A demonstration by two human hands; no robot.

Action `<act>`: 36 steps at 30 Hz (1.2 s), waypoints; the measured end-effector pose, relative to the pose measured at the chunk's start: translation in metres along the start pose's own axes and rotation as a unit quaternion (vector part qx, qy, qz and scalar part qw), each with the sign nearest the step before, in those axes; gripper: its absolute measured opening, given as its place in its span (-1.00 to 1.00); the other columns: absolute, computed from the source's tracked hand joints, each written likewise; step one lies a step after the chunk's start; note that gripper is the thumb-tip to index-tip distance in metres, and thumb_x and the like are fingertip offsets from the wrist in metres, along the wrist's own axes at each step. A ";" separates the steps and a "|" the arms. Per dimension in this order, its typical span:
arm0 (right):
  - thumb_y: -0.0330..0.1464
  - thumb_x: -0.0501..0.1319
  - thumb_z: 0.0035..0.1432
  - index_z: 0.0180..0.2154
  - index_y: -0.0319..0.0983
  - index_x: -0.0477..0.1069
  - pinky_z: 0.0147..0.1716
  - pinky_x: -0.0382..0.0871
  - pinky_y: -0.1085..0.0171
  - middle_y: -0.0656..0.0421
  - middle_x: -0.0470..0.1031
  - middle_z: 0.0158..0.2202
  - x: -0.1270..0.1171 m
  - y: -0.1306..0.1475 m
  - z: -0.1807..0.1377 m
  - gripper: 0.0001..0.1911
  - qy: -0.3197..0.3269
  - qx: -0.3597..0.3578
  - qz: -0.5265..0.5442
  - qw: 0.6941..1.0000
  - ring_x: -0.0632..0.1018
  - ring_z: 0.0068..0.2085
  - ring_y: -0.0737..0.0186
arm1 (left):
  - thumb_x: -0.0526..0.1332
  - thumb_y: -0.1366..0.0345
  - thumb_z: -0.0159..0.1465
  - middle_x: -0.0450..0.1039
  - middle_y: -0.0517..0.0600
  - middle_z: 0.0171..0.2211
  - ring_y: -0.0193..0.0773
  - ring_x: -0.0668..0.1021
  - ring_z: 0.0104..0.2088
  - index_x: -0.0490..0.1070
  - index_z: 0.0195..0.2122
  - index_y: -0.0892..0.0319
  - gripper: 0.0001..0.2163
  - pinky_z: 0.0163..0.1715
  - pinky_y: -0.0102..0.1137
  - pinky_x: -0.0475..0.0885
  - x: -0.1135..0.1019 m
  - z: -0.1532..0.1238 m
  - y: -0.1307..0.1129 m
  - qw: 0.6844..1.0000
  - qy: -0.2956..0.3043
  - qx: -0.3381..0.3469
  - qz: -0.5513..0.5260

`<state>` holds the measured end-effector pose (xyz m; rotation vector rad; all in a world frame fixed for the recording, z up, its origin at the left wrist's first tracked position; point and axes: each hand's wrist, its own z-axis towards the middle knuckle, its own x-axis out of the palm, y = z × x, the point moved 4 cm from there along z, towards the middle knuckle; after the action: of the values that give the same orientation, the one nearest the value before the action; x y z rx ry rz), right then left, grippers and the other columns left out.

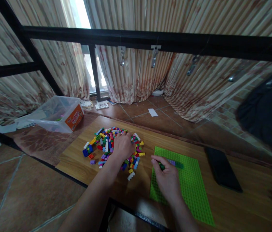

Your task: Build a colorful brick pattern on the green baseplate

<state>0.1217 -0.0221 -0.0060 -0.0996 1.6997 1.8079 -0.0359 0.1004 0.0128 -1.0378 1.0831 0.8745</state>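
Note:
A pile of mixed, colourful toy building bricks (pixel 107 145) lies on the wooden table. My left hand (pixel 123 146) is down in this pile with its fingers curled; the fingertips and anything between them are hidden. Over the left part of a bright green studded baseplate (pixel 192 183), my right hand (pixel 166 174) is closed in a pinch. A dark green brick (pixel 162 166) shows between its thumb and fingers. Just beyond those fingers, a lavender brick (pixel 171 162) sits on the baseplate, partly covered by the hand. A darker green patch beside it is unclear.
To the right of the baseplate lies a black phone-like slab (pixel 222 169). A clear plastic bin (pixel 58 112) with an orange label stands beyond the table's left end. Black metal bars (pixel 136 37) with hanging hooks cross in front of striped curtains (pixel 150 74).

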 end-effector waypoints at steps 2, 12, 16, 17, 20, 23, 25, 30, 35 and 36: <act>-0.20 0.13 0.17 -0.26 -0.18 0.56 -0.09 0.38 0.16 0.12 0.61 -0.20 0.000 0.000 0.000 -0.71 0.001 -0.001 0.000 1.000 0.58 -0.13 0.12 | 0.19 0.27 0.17 0.51 0.16 -0.09 -0.02 0.50 -0.04 0.43 -0.01 0.20 -0.65 0.03 -0.22 0.30 0.000 0.001 0.002 1.000 0.012 -0.010 -0.005; -0.18 0.13 0.17 -0.26 -0.17 0.55 -0.07 0.38 0.16 0.13 0.61 -0.19 0.002 -0.003 -0.001 -0.71 0.010 0.000 0.003 1.000 0.58 -0.12 0.14 | 0.19 0.41 0.12 0.55 0.15 -0.14 -0.04 0.55 -0.11 0.46 -0.06 0.21 -0.67 -0.09 -0.28 0.38 -0.006 0.002 0.007 0.999 0.005 -0.024 -0.039; -0.20 0.12 0.18 -0.25 -0.17 0.55 -0.08 0.38 0.17 0.14 0.61 -0.19 0.003 0.000 -0.001 -0.72 0.010 -0.006 -0.002 1.000 0.57 -0.12 0.15 | 0.17 0.48 0.09 0.57 0.09 -0.21 -0.11 0.57 -0.17 0.49 -0.08 0.19 -0.65 -0.16 -0.35 0.38 -0.007 0.003 0.008 0.995 0.000 -0.014 -0.100; -0.20 0.12 0.19 -0.24 -0.17 0.55 -0.08 0.38 0.17 0.14 0.60 -0.19 0.003 0.000 -0.001 -0.72 0.012 -0.008 -0.005 1.000 0.57 -0.12 0.15 | 0.16 0.51 0.08 0.57 0.07 -0.24 -0.13 0.57 -0.20 0.49 -0.10 0.19 -0.64 -0.19 -0.37 0.38 -0.008 0.003 0.008 0.993 0.000 -0.012 -0.117; -0.21 0.12 0.19 -0.24 -0.17 0.55 -0.07 0.37 0.17 0.13 0.60 -0.19 0.003 0.000 -0.001 -0.72 0.014 -0.012 -0.007 1.000 0.57 -0.12 0.15 | 0.14 0.54 0.05 0.56 0.03 -0.34 -0.18 0.56 -0.30 0.52 -0.18 0.22 -0.67 -0.25 -0.39 0.38 -0.011 0.004 0.013 0.986 -0.013 -0.012 -0.166; -0.21 0.12 0.19 -0.25 -0.17 0.55 -0.07 0.37 0.17 0.12 0.61 -0.20 0.003 0.000 -0.002 -0.73 0.012 -0.012 0.002 1.000 0.57 -0.12 0.15 | 0.16 0.53 0.04 0.55 -0.01 -0.39 -0.23 0.54 -0.33 0.54 -0.25 0.23 -0.73 -0.29 -0.42 0.39 -0.014 0.005 0.023 0.967 -0.033 -0.028 -0.251; -0.20 0.13 0.18 -0.25 -0.17 0.56 -0.07 0.37 0.17 0.12 0.61 -0.20 0.003 0.001 -0.002 -0.73 0.009 -0.010 0.014 1.000 0.57 -0.13 0.15 | 0.18 0.49 0.04 0.54 -0.04 -0.41 -0.26 0.53 -0.36 0.53 -0.24 0.23 -0.74 -0.34 -0.45 0.40 -0.013 0.004 0.027 0.937 -0.033 -0.048 -0.344; -0.14 0.18 0.15 -0.25 -0.18 0.57 -0.10 0.38 0.16 0.11 0.61 -0.23 0.006 0.004 0.000 -0.69 0.000 0.028 0.087 0.996 0.57 -0.16 0.13 | 0.27 0.38 0.03 0.52 -0.07 -0.44 -0.31 0.52 -0.41 0.53 -0.25 0.24 -0.77 -0.39 -0.47 0.41 -0.012 -0.011 0.010 0.786 0.053 -0.080 -0.611; -0.03 0.23 0.07 -0.28 -0.23 0.55 -0.45 0.32 0.31 0.15 0.57 -0.38 0.013 0.003 0.002 -0.60 -0.009 0.103 0.216 0.971 0.47 -0.45 0.29 | 0.39 0.42 -0.06 0.51 -0.05 -0.41 -0.39 0.52 -0.43 0.50 -0.26 0.25 -0.70 -0.37 -0.49 0.42 -0.010 -0.037 -0.023 0.622 0.139 -0.157 -0.754; -0.01 0.24 0.05 -0.32 -0.24 0.53 -0.56 0.22 0.35 0.19 0.54 -0.43 0.016 0.003 0.002 -0.58 -0.003 0.121 0.247 0.961 0.37 -0.55 0.36 | 0.40 0.45 -0.08 0.50 -0.04 -0.41 -0.40 0.51 -0.45 0.49 -0.26 0.26 -0.69 -0.39 -0.50 0.41 -0.008 -0.041 -0.028 0.597 0.151 -0.178 -0.768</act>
<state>0.1087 -0.0142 -0.0105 0.4736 2.0562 1.9121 -0.0227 0.0528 0.0210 -1.9373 -0.0874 -0.6008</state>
